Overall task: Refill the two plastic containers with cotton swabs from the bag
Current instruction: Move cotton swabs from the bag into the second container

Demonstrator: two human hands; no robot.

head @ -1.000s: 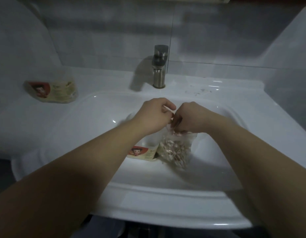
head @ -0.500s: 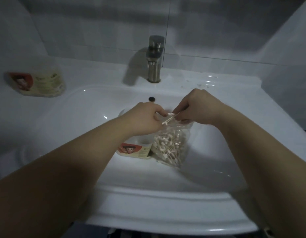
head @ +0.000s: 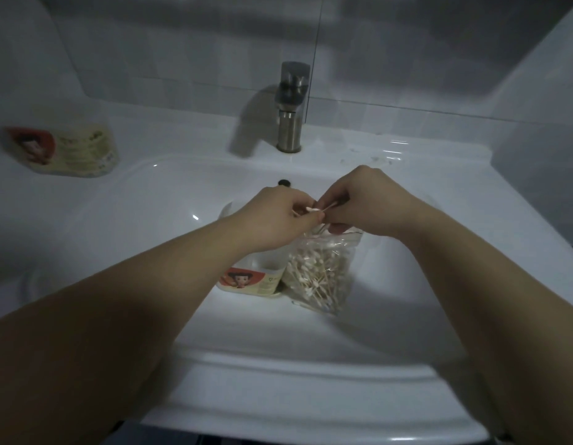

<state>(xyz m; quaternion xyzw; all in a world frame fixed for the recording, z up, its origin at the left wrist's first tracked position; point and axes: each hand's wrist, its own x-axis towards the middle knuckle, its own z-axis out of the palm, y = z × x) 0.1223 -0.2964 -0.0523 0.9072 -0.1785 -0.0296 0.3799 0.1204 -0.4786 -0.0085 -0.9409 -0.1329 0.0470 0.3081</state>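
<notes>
A clear plastic bag [head: 320,271] full of cotton swabs hangs in the white sink basin [head: 150,220]. Beside it on the left stands one open plastic container [head: 250,277] with a red and cream label. My left hand [head: 275,220] and my right hand [head: 365,200] meet above the bag's mouth. Both pinch a few cotton swabs [head: 320,211] between their fingertips, and my right hand's lower fingers also seem to hold the bag's top edge. The second container [head: 63,150] lies on its side on the counter at the far left.
A steel faucet [head: 291,107] stands at the back of the basin, with the dark overflow hole [head: 283,182] below it. Tiled walls close in behind and on the right. The sink's front rim [head: 295,393] runs under my forearms.
The swabs have come up out of the bag's mouth and now sit between the fingertips of both hands. The camera has tilted so that the sink appears lower in view.
</notes>
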